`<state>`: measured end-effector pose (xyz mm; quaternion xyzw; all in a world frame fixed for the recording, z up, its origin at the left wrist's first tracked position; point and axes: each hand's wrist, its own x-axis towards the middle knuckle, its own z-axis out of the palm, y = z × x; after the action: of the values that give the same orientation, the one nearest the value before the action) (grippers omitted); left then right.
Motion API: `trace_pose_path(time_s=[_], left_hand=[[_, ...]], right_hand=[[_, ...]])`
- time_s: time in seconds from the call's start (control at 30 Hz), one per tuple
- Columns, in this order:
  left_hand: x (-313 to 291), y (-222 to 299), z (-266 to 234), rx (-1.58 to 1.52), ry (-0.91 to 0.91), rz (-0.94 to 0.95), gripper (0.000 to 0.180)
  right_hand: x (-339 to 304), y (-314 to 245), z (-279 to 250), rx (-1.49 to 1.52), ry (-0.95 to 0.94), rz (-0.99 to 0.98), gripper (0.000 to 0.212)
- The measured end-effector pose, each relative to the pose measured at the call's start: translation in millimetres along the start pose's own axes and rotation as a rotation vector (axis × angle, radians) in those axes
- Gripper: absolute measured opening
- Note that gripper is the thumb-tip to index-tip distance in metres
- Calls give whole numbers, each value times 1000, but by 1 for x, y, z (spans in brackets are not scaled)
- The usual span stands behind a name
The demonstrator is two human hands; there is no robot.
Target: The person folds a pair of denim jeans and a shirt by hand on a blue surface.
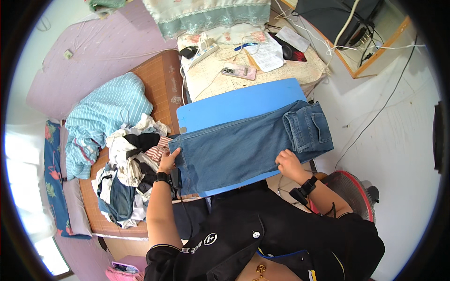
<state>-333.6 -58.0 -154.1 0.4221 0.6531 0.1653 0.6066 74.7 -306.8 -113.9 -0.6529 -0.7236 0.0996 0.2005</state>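
A pair of blue jeans [234, 152], folded lengthwise, lies across a light blue board [239, 103]. Its waistband and back pocket are at the right, the leg hems at the left. My left hand [168, 161] grips the hem edge, thumb on top and the other fingers partly hidden. Over the near edge, close to the waistband, my right hand [290, 166] has its fingers curled and pinched on the denim. Both wrists wear black bands with small devices.
A mixed heap of clothes [129, 164] and a striped light blue quilt [110, 110] lie on the bed at left. Beyond the board, a table [201, 84] holds a phone [240, 71], papers and cables. A red-rimmed fan [347, 192] stands at near right.
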Motion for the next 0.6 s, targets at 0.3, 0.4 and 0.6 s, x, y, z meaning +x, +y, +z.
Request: trace_pose_path(time_s=[0.3, 0.4, 0.6], left_hand=[[60, 2, 13, 45, 237, 346, 25], [84, 8, -10, 204, 586, 522, 23], [90, 52, 5, 791, 1018, 410, 46]], right_hand=[[4, 19, 22, -43, -151, 127, 9], [25, 14, 26, 23, -152, 39, 11], [75, 17, -9, 334, -198, -1, 6]])
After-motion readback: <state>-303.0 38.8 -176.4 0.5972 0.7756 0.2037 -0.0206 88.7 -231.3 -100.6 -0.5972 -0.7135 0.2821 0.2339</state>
